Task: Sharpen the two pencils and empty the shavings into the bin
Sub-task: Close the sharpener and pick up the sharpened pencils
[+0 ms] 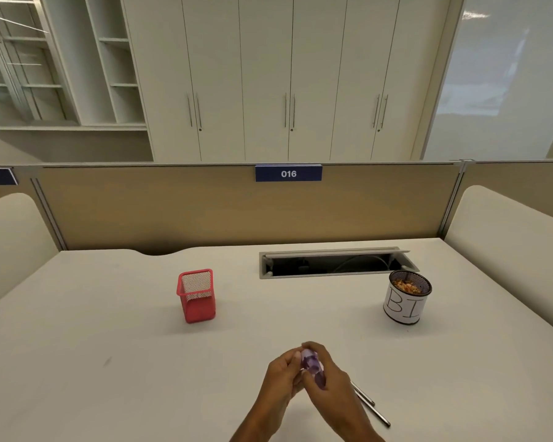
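Both hands meet near the front middle of the white desk (pixel 109 314), holding a translucent purple pencil sharpener (pixel 313 366) between them. My left hand (pixel 281 381) grips it from the left and my right hand (pixel 329 384) wraps it from the right. Two dark pencils (pixel 369 405) lie side by side on the desk just right of my right hand, partly hidden under it. The bin (pixel 406 298) is a round black mesh cup with a white paper label, standing at the right; orange-brown shavings lie inside it.
A red mesh pen holder (pixel 197 295) stands left of centre with nothing visible inside. An open cable tray slot (pixel 336 264) is cut into the desk behind the bin. A tan partition (pixel 205 205) marked 016 closes off the far edge.
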Demonstrator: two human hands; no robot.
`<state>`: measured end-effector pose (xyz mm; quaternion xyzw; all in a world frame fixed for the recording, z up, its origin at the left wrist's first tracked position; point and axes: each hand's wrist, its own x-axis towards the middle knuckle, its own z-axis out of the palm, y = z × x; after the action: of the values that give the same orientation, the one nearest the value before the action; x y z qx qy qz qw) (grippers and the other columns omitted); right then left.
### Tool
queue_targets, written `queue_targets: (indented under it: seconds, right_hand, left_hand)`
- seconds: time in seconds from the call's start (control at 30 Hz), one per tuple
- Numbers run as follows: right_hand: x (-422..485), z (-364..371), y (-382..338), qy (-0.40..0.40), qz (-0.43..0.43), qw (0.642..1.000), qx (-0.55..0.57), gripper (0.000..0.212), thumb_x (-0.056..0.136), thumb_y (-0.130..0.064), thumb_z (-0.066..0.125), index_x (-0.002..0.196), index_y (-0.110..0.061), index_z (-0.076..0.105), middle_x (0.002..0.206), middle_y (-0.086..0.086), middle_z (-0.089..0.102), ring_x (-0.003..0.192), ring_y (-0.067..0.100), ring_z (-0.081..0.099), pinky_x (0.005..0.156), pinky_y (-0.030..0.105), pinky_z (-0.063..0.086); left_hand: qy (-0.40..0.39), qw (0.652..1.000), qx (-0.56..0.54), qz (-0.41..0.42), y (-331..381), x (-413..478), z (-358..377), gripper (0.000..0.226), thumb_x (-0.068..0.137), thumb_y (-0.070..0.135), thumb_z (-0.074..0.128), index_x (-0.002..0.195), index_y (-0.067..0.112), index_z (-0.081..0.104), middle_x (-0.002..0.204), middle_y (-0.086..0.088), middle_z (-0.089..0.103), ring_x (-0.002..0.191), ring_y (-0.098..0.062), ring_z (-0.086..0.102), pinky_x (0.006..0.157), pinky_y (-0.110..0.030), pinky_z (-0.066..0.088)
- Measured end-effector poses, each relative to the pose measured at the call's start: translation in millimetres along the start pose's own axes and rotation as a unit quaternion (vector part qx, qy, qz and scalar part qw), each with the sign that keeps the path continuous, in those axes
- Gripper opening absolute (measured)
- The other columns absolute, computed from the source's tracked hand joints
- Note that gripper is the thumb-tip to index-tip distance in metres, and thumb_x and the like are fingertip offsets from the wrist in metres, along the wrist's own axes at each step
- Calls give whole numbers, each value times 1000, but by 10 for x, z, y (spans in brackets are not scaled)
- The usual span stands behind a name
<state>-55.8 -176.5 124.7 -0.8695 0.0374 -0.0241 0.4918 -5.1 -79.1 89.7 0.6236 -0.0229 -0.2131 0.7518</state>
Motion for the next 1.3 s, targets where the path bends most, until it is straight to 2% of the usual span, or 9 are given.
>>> queue_targets:
  seconds: [0.27, 0.4, 0.5, 0.63, 0.77, 0.87, 0.97, 1.17, 1.3]
  right_hand:
    - [74, 83, 345, -14, -32, 996, -88, 30, 88, -18, 47, 99, -41, 31, 74, -2, 58, 64, 10, 55, 65, 11, 41]
    - [226, -8, 598, -33, -27, 989, -144, 23, 89, -23, 46, 105, -33, 34, 83, -9, 60, 65, 2, 55, 70, 16, 44]
    - [407, -195, 900, 16, -5, 969, -248, 31, 91, -20, 40, 121, -27, 37, 104, 3, 61, 79, 21, 51, 74, 29, 41]
    - [589, -425, 1227, 121, -13, 917, -379, 53, 70, -7, 69, 118, -21, 51, 83, 3, 62, 65, 23, 59, 48, 27, 39]
    - [708, -493, 1394, 157, -34, 898, -410, 49, 46, -8, 86, 87, -14, 60, 50, 1, 50, 33, 17, 46, 34, 16, 12]
    - [711, -512, 1377, 187, -65, 881, -430, 16, 67, -14, 71, 81, -11, 63, 50, 4, 48, 33, 18, 44, 34, 16, 11]
    - [736, -499, 1404, 159, -36, 902, -399, 53, 46, -8, 89, 86, -13, 54, 50, 5, 48, 34, 20, 44, 33, 16, 17]
    - [696, -512, 1374, 146, -14, 897, -417, 56, 56, -21, 80, 101, -14, 48, 67, 11, 61, 50, 26, 57, 37, 25, 35]
    - [636, -430, 1219, 150, -39, 893, -422, 42, 58, -28, 76, 93, -9, 65, 76, 9, 63, 63, 27, 62, 41, 32, 47]
  left_hand:
    - [-2, 999, 34, -38, -145, -49, 23, 29, 98, 18, 40, 89, 14, 67, 70, 5, 74, 67, -6, 70, 64, -17, 53]
    - [77, 984, 162, 20, -219, 3, -56, 20, 97, 20, 44, 103, 21, 63, 98, 8, 71, 98, -10, 64, 74, -8, 44]
    - [150, 888, 412, 141, -373, 137, -257, 31, 96, 23, 44, 125, 16, 55, 126, 3, 59, 123, -13, 52, 95, -12, 36]
    - [196, 742, 605, 213, -491, 244, -608, 36, 98, 39, 17, 106, 21, 48, 94, -4, 75, 111, -21, 62, 79, -28, 49]
    - [214, 713, 644, 178, -677, 335, -904, 58, 98, 42, -1, 126, 16, 42, 115, -15, 66, 145, -12, -12, 114, -30, 9]
    - [256, 697, 637, 204, -646, 357, -930, 58, 98, 44, -1, 150, 19, -1, 157, -15, 9, 144, -12, -17, 115, -26, -13]
    - [274, 680, 635, 243, -730, 392, -969, 59, 98, 45, 0, 149, 18, -10, 156, 1, -19, 144, -11, -17, 115, -26, -13]
    - [292, 684, 639, 198, -832, 396, -1018, 59, 98, 47, 3, 149, 19, -6, 142, -18, 40, 144, -9, -17, 115, -25, -12]
    - [265, 708, 634, 161, -907, 405, -1056, 59, 98, 46, 3, 129, 10, 39, 110, -19, 68, 144, -8, -16, 115, -24, -11]
